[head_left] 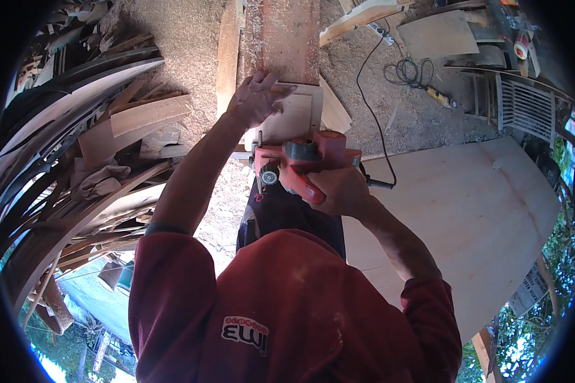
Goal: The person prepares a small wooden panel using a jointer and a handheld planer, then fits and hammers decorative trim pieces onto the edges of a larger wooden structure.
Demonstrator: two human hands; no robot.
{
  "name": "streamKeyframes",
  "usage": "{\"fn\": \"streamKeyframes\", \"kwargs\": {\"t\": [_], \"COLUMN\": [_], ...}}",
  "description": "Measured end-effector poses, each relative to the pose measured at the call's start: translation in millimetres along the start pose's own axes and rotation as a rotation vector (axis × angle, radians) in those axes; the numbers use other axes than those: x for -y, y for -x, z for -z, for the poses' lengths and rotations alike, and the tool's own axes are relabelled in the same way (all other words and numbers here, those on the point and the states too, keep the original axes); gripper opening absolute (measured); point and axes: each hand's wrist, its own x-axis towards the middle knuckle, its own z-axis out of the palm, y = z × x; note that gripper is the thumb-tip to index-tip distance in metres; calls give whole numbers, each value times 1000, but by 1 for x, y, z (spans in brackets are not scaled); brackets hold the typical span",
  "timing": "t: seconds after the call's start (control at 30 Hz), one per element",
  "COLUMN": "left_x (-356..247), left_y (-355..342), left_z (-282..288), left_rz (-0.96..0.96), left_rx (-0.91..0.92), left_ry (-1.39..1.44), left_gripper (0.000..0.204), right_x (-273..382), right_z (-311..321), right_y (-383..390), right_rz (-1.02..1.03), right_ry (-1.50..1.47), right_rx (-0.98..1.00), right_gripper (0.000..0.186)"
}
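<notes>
A red electric planer [331, 150] with a dark top opening sits at the near end of a pale wooden panel [303, 108]. My right hand [344, 191] is wrapped round the planer's rear handle. The panel lies on a wide reddish-brown board [281, 38], and a raised or recessed rectangle shows on its face. At the panel's far left corner rests my left hand [259, 101], fingers spread apart over the wood. The planer hides the panel's near edge and the tool's underside.
A black cord [370, 108] runs from the planer to a power strip [382, 33]. A yellow power tool [441, 97] lies at right on shavings-covered ground. Stacked wood offcuts [76, 140] crowd the left. A large plywood sheet [453, 217] stretches along the right.
</notes>
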Motion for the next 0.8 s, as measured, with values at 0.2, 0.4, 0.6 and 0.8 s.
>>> {"fn": "streamKeyframes", "kwargs": {"t": [0.2, 0.4, 0.6, 0.8], "left_x": [-3, -5, -4, -3], "left_y": [-1, 0, 0, -5], "left_z": [2, 8, 8, 10], "left_rz": [16, 17, 7, 54], "left_rx": [9, 24, -13, 113], "left_ry": [14, 0, 9, 11], "left_gripper": [50, 51, 56, 57], "right_x": [0, 10, 21, 29], "right_z": [-5, -12, -14, -18], "right_y": [-8, -20, -36, -50], "right_rz": [-2, -13, 17, 25], "right_ry": [34, 31, -7, -62], "right_rx": [18, 55, 48, 38], "right_gripper": [29, 28, 25, 25]}}
